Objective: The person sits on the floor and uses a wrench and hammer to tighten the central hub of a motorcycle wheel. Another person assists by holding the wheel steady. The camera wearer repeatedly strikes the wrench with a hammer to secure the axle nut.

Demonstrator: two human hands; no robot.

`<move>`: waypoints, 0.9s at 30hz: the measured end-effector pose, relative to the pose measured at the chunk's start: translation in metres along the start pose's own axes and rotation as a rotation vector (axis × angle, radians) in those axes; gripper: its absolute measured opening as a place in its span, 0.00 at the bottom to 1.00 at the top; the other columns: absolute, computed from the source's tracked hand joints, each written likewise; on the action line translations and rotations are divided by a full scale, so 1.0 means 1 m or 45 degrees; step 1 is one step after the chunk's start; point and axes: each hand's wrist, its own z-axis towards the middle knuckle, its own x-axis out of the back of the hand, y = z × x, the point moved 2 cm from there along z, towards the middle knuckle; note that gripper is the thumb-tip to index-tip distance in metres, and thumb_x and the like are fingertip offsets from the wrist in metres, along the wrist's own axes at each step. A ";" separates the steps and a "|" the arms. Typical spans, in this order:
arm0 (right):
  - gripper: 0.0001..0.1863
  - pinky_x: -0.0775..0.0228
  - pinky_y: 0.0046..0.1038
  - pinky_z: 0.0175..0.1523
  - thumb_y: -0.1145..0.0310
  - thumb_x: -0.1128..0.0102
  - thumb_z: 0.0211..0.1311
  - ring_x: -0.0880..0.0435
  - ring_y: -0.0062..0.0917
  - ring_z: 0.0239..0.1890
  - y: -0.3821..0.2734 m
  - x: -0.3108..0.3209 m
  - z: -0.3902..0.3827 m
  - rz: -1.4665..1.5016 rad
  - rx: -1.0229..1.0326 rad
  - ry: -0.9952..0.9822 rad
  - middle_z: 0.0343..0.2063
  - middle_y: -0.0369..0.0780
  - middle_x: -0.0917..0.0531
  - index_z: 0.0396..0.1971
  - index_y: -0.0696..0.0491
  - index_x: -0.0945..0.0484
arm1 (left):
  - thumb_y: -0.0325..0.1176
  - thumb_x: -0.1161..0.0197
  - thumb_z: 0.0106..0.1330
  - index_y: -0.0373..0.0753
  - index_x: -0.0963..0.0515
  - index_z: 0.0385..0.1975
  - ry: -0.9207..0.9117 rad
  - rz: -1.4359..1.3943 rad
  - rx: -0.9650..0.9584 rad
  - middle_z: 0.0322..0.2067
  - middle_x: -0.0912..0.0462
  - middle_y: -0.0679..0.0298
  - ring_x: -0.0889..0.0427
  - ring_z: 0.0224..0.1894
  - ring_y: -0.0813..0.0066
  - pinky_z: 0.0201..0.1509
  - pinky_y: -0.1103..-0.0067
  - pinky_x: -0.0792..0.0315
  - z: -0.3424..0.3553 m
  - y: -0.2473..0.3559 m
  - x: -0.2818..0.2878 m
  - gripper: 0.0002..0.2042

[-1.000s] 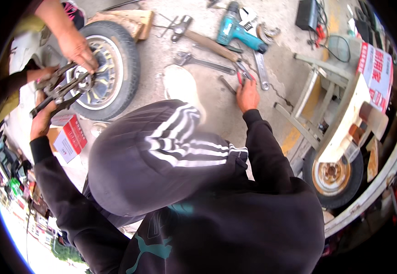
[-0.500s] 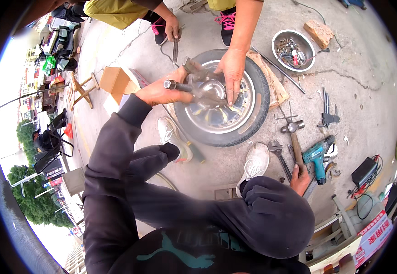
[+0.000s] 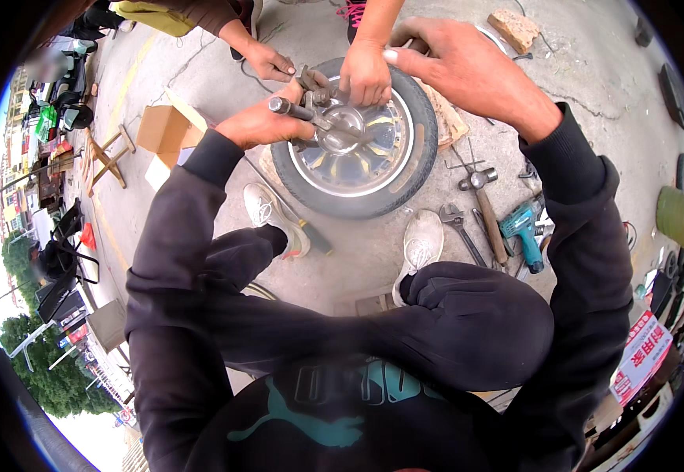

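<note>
A spoked wheel with a black tyre (image 3: 417, 149) lies flat on the ground, with a round metal hub (image 3: 342, 130) at its middle. My left hand (image 3: 259, 124) is closed round a puller-like metal tool (image 3: 301, 110) with a thick shaft, above the hub. Raised over the tyre's far right side is my right hand (image 3: 468, 75), fingers curled and thumb reaching to the left; whatever it may grip is hidden. Across from me, a co-worker's closed hand (image 3: 365, 77) rests by the hub, and their other hand (image 3: 267, 61) is near the tool's far end.
A hammer (image 3: 483, 200), an adjustable wrench (image 3: 460, 226) and a teal power drill (image 3: 524, 228) lie at the right by my shoe (image 3: 422, 240). A screwdriver (image 3: 314, 236) lies near my other shoe. An open cardboard box (image 3: 165, 130) and a wooden stool (image 3: 106, 157) stand left.
My right hand has left the hammer handle and risen to the far side of the wheel. The co-worker's left-side hand has moved in toward the tool. The whole view has shifted a little.
</note>
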 end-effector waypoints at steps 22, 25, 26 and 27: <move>0.20 0.21 0.38 0.40 0.59 0.46 0.73 0.12 0.38 0.34 -0.013 -0.059 0.049 0.083 0.131 -0.180 0.32 0.50 0.14 0.52 0.61 0.24 | 0.28 0.36 0.56 0.30 0.43 0.64 -0.077 0.130 0.045 0.38 0.29 0.63 0.27 0.37 0.79 0.42 0.77 0.30 -0.001 -0.002 0.004 0.35; 0.18 0.23 0.43 0.43 0.61 0.47 0.73 0.13 0.44 0.35 -0.039 -0.080 0.061 -0.167 0.448 -0.102 0.30 0.50 0.15 0.50 0.61 0.24 | 0.30 0.35 0.56 0.30 0.25 0.50 -0.109 0.216 0.023 0.34 0.23 0.62 0.23 0.36 0.74 0.40 0.76 0.28 0.003 -0.011 0.006 0.20; 0.17 0.26 0.46 0.46 0.63 0.46 0.70 0.15 0.49 0.39 -0.054 -0.085 0.066 -0.132 0.472 -0.218 0.33 0.52 0.15 0.50 0.60 0.23 | 0.30 0.35 0.56 0.31 0.21 0.43 -0.121 0.184 0.031 0.33 0.19 0.63 0.22 0.36 0.74 0.40 0.76 0.26 0.001 -0.025 0.008 0.15; 0.17 0.26 0.46 0.46 0.63 0.45 0.69 0.15 0.49 0.40 -0.066 -0.081 0.068 -0.218 0.406 -0.324 0.35 0.52 0.15 0.49 0.61 0.23 | 0.30 0.36 0.57 0.31 0.21 0.44 -0.100 0.195 0.041 0.34 0.18 0.62 0.21 0.37 0.74 0.40 0.76 0.26 0.000 -0.020 0.007 0.15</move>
